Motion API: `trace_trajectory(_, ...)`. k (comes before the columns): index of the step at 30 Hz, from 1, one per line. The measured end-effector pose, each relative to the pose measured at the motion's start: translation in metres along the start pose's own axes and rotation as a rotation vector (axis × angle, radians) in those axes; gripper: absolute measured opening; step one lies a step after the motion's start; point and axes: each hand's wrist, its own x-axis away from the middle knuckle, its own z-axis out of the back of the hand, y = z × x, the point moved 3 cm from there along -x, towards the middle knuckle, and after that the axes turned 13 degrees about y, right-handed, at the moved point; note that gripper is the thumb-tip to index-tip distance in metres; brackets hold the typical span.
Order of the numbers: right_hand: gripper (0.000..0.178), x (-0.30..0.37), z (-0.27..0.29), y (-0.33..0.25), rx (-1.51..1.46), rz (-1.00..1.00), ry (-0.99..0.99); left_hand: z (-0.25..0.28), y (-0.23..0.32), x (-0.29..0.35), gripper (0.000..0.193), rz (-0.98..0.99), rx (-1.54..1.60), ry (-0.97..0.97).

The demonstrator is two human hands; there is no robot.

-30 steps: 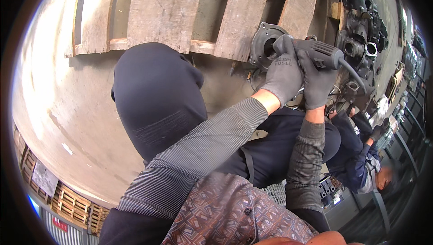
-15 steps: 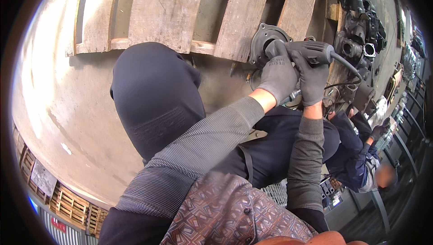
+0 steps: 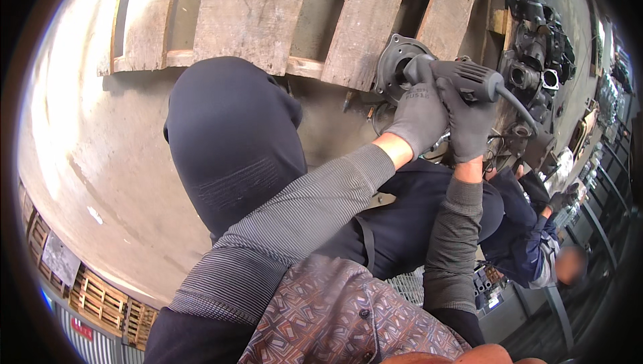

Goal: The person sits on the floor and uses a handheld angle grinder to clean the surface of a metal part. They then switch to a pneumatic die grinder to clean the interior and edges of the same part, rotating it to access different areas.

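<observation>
My gloved left hand (image 3: 420, 116) wraps round the front of a grey corded power grinder (image 3: 469, 79). On its underside, nearer the cable end, is my gloved right hand (image 3: 467, 119), also closed round the body. The grinder's front reaches over the opening of a round, flanged metal casting (image 3: 387, 69), which rests at the edge of a wooden pallet (image 3: 251, 19). The grinder's working tip is hidden by my left hand and the tool itself. A thick grey cable (image 3: 519, 107) runs from its rear end.
Several dark metal castings (image 3: 529, 39) lie beyond the pallet on the right. A seated co-worker (image 3: 529, 250) in dark clothes is at the lower right, with a gloved hand (image 3: 564, 198) raised. Stacked pallets (image 3: 100, 300) stand at the lower left. My knee (image 3: 231, 136) juts beside the pallet.
The grinder's rear end and both my hands have shifted slightly right and toward me. My grip is unchanged, and the casting stays at the pallet edge.
</observation>
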Motion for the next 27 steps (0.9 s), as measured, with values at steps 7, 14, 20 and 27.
trace_trajectory(7, 0.041, 0.000, -0.001, 0.013, -0.071, -0.116, -0.009, 0.001, 0.002, 0.005, 0.077, 0.012, -0.055, 0.084)
trace_trajectory(14, 0.037, 0.000, 0.013, -0.005, -0.070, 0.020, 0.068, 0.002, 0.008, 0.005, 0.072, -0.160, 0.046, 0.068)
trace_trajectory(20, 0.028, -0.002, 0.023, -0.025, -0.014, 0.151, 0.054, 0.012, 0.015, -0.003, 0.046, -0.269, 0.023, 0.068)
trace_trajectory(27, 0.032, -0.003, 0.028, -0.031, 0.091, 0.279, 0.079, 0.037, 0.019, -0.027, 0.032, -0.601, -0.353, 0.005)
